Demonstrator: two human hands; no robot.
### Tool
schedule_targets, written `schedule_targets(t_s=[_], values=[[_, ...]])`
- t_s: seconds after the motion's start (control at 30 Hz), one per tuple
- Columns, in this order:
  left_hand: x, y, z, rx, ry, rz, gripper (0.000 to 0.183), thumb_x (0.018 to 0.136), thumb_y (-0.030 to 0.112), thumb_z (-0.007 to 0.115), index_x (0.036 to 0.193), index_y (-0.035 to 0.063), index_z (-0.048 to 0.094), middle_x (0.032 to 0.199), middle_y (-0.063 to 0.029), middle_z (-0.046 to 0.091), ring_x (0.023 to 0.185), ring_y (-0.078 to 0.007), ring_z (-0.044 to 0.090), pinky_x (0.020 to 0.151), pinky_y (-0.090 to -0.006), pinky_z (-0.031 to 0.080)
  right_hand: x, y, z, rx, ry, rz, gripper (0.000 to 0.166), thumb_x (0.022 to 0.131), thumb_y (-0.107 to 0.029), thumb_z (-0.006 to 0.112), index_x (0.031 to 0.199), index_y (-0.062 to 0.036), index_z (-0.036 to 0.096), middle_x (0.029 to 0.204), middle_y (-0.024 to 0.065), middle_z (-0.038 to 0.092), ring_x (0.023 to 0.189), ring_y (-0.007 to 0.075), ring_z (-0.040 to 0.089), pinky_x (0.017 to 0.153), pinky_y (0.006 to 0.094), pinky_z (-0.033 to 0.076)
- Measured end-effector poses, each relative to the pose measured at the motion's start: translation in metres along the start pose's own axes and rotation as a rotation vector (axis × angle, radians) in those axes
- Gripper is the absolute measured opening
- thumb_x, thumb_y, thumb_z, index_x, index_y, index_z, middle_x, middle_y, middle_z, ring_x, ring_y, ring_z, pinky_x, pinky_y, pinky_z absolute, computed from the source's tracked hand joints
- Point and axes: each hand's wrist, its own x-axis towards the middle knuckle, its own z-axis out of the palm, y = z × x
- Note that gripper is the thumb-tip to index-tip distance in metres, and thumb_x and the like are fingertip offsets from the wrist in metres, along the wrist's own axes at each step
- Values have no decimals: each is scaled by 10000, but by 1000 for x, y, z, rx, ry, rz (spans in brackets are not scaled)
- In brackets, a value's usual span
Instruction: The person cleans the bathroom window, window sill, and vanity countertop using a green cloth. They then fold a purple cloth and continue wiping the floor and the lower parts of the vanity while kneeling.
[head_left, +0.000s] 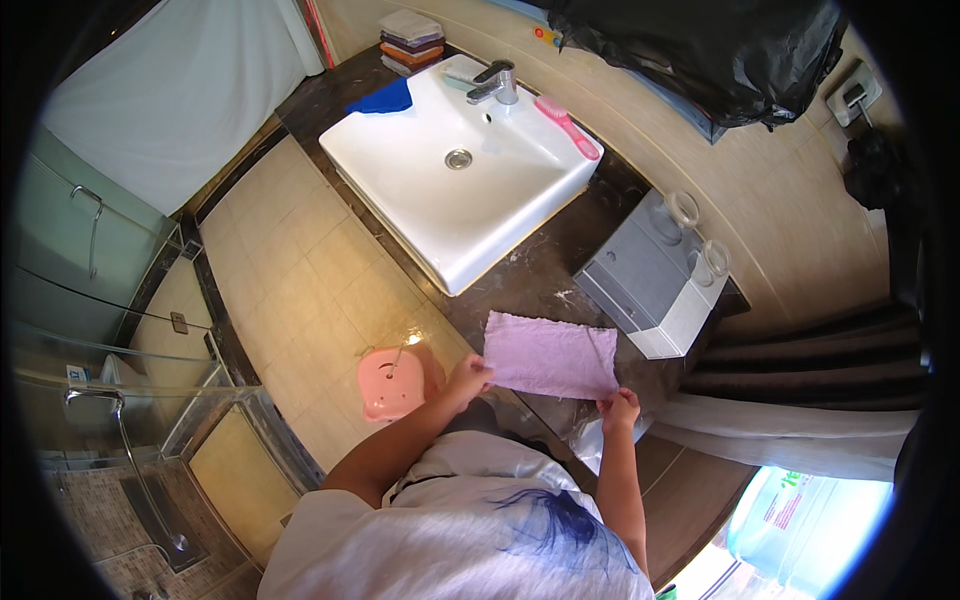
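A light purple cloth (551, 355) lies spread as a rectangle over the dark stone counter (517, 262), close to the body. My left hand (471, 377) pinches its lower left corner between thumb and fingers. At the lower right corner, my right hand (619, 409) grips the cloth's edge in the same way. Beyond it, on the far left end of the counter, stands a stack of folded cloths (412, 41) in white, purple, brown and orange. A blue cloth (382, 97) is draped over the left edge of the washbasin.
The white washbasin (405, 180) with its chrome faucet (496, 82) holds a pink brush (568, 127) on its rim. Right of it stand a grey box (637, 259) and glass jars (716, 259). A pink bear-shaped stool or container (391, 384) is on the floor at left. Curtains hang at right.
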Motion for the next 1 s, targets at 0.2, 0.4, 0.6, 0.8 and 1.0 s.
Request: schedule_targets(t_s=[0.2, 0.4, 0.6, 0.8, 1.0], values=[[-10, 11, 11, 139, 106, 165, 376, 791, 88, 665, 1125, 55, 495, 763, -41, 528, 628, -124, 531, 526, -273, 441, -13, -19, 3, -14, -36, 182, 165, 782, -32, 617, 936, -47, 558, 746, 49, 555, 614, 167, 558, 535, 326, 507], [6, -6, 13, 179, 197, 232, 337, 794, 103, 687, 1088, 77, 524, 730, -22, 511, 624, -114, 520, 522, -270, 436, -4, -17, 0, -167, -131, 143, 123, 781, -42, 663, 876, -79, 592, 686, 24, 555, 609, 145, 549, 541, 301, 476], [5, 6, 13, 167, 187, 342, 333, 808, 93, 680, 1096, 78, 513, 809, -20, 513, 695, -107, 523, 574, -254, 480, -11, -12, -10, 19, -225, -24, 165, 763, 19, 595, 816, -124, 533, 709, -5, 546, 610, 120, 532, 530, 297, 447], [8, 2, 17, -33, 318, 50, 273, 796, 132, 687, 1034, 80, 564, 870, -26, 569, 738, -115, 540, 579, -254, 456, -17, -6, -10, -67, -97, 190, 104, 767, -87, 637, 859, -99, 589, 729, 0, 547, 635, 145, 535, 532, 333, 426], [17, 18, 13, -11, 96, -82, 194, 804, 159, 679, 967, 86, 605, 836, 4, 595, 739, -109, 541, 586, -244, 423, 5, 1, 2, -257, -219, 65, 79, 817, -126, 674, 859, -88, 618, 787, -4, 607, 687, 117, 565, 617, 275, 452]])
